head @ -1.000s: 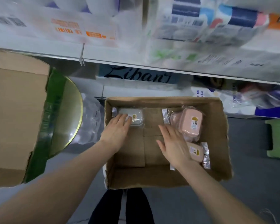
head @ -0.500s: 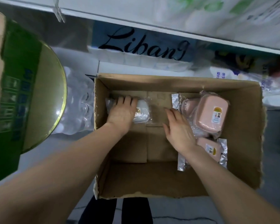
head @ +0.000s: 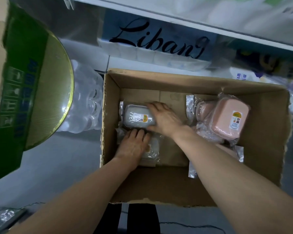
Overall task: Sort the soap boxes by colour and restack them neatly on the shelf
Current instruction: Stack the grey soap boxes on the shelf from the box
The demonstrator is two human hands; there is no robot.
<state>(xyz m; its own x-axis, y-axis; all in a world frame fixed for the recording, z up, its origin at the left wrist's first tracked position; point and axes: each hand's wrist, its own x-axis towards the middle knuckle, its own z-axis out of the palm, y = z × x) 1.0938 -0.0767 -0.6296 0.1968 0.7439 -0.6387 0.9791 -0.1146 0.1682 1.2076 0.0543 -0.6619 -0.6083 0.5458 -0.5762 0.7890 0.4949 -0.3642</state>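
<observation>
Cardboard box (head: 193, 81) | far-left corner: grey soap box (head: 135, 115), right hand (head: 164, 119) curled round its end | left edge, nearer: second grey soap box (head: 153, 149) under left hand (head: 134, 146), fingers flat | right edge: pink soap boxes (head: 230, 115)

A green carton with a round gold panel (head: 41, 92) stands at the floor's left edge. A shrink-wrapped pack of clear bottles (head: 86, 102) sits just beside it, and a blue pack lettered "Libang" (head: 159, 39) lies behind.

"Libang" in black script on blue pack (head: 159, 39), box stickers unreadable
</observation>
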